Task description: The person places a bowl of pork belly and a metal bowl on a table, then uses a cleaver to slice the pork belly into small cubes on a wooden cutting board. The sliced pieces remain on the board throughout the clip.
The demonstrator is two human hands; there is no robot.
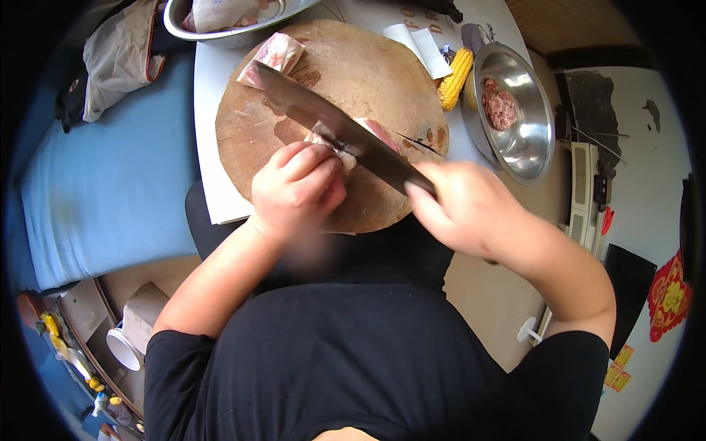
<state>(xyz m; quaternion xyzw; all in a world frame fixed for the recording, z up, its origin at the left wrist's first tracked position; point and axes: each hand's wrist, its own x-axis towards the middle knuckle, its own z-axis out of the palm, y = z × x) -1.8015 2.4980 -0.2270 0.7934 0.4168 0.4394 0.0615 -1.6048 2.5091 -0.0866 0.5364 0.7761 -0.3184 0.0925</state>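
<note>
Looking down from the head view, a round wooden chopping board (294, 132) is seen in the upper middle of the frame, lying on a white bench (209, 147). A piece of raw meat (371, 136) lies near the middle of the board. The left hand (298, 187) is pressed on the meat, its fingers (312, 162) curled down over the near end. The right hand (471, 209) is closed tight around the handle of a big dark knife (334, 128). The blade is laid across the meat, just beside the left fingers. Another piece of meat (272, 59) is seen at the far left edge of the board. At the upper right, a steel bowl (526, 143) with minced meat (500, 106) is set beside a yellow corn cob (456, 73).
</note>
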